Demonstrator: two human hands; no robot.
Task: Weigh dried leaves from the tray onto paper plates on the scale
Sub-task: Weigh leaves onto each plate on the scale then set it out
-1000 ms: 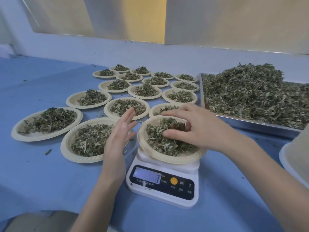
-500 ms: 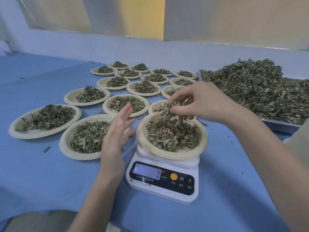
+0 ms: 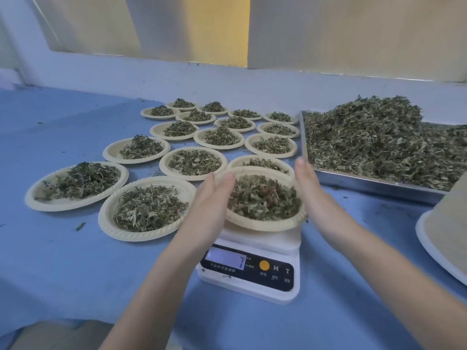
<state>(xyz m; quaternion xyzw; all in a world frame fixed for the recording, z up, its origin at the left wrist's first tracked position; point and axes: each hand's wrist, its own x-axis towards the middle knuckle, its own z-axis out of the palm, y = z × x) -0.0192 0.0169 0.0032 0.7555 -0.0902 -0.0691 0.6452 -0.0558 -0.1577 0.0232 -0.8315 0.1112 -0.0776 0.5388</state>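
A paper plate (image 3: 265,225) heaped with dried leaves (image 3: 262,198) sits on the white digital scale (image 3: 249,270), whose display shows a 7. My left hand (image 3: 211,205) lies with straight fingers against the plate's left rim. Along the plate's right rim, my right hand (image 3: 309,189) is also flat, fingers pointing away from me. Neither hand holds leaves. The steel tray (image 3: 374,184) at the right carries a big pile of dried leaves (image 3: 379,142).
Several filled paper plates (image 3: 147,210) cover the blue table to the left and behind the scale. A stack of empty plates (image 3: 447,223) stands at the right edge. Loose leaf bits lie on the table. A wall ledge runs behind.
My right hand dropped its pinch of leaves and came down to the plate's right rim. My left hand moved in to the left rim.
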